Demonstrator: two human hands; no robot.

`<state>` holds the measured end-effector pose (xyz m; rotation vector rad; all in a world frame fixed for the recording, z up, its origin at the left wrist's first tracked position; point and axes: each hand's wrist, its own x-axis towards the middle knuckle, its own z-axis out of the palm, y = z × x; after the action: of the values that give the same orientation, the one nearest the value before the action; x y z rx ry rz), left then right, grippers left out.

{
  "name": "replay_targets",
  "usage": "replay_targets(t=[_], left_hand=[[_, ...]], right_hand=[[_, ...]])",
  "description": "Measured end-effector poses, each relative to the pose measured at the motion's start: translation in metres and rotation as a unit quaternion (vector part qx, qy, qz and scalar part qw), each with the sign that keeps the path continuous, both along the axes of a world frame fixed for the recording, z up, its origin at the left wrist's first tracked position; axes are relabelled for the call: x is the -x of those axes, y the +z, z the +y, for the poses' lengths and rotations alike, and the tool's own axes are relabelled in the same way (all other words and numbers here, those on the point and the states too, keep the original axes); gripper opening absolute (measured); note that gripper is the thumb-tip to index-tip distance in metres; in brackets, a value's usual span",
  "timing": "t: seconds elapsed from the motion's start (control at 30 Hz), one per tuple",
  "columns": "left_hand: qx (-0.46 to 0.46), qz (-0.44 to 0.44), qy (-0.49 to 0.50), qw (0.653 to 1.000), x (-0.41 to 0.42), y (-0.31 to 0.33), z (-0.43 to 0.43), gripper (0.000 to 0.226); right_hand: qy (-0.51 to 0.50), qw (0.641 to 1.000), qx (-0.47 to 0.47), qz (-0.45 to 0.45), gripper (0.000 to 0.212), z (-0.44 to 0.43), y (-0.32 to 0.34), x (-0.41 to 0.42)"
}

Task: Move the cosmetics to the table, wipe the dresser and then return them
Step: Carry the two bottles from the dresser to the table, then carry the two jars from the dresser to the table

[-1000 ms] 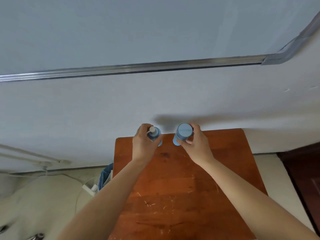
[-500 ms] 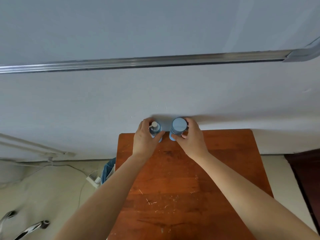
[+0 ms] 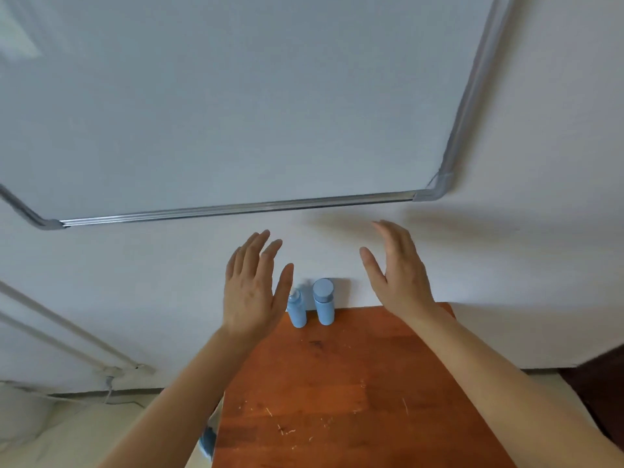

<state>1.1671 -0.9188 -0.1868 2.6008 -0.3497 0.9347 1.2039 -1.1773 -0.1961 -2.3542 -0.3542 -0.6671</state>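
Observation:
Two light blue cosmetic bottles stand upright side by side at the far edge of a reddish-brown wooden table (image 3: 337,393), against the white wall. The left bottle (image 3: 297,310) has a narrow pump top; the right bottle (image 3: 323,304) has a wide round cap. My left hand (image 3: 253,288) hovers just left of the bottles with fingers straight and spread, holding nothing. My right hand (image 3: 396,271) is raised to the right of them, also flat and empty. Neither hand touches a bottle.
A whiteboard with a metal frame (image 3: 236,207) hangs on the wall above the table. Pipes (image 3: 67,332) run along the wall at the left. A blue object (image 3: 207,440) sits on the floor by the table's left edge. Dark furniture (image 3: 601,383) stands at the right.
Both hands let go of the two blue bottles, which now stand on the table's far edge. The hands lifted and spread apart, and the view tilted upward.

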Motion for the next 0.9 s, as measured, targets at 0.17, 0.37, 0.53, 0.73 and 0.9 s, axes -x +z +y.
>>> replay_targets(t=[0.17, 0.37, 0.53, 0.73, 0.9], left_hand=[[-0.027, -0.056, -0.017, 0.998, 0.008, 0.058, -0.022, 0.046], [-0.012, -0.078, -0.118, 0.99, 0.029, 0.072, -0.066, 0.048], [-0.017, -0.051, -0.224, 0.973, 0.074, 0.073, -0.132, 0.052], [-0.013, -0.051, -0.39, 0.919, 0.168, 0.095, -0.24, 0.054], [-0.033, -0.078, -0.496, 0.864, 0.298, 0.111, -0.323, 0.059]], right_hand=[[-0.086, 0.991, 0.048, -0.093, 0.057, -0.023, 0.052, 0.034], [-0.219, 0.964, 0.124, -0.089, 0.061, -0.062, 0.062, 0.128], [-0.332, 0.924, 0.177, -0.069, 0.066, -0.104, 0.068, 0.238], [-0.481, 0.849, 0.206, -0.069, 0.07, -0.157, 0.091, 0.401], [-0.594, 0.765, 0.237, -0.07, 0.07, -0.188, 0.097, 0.571]])
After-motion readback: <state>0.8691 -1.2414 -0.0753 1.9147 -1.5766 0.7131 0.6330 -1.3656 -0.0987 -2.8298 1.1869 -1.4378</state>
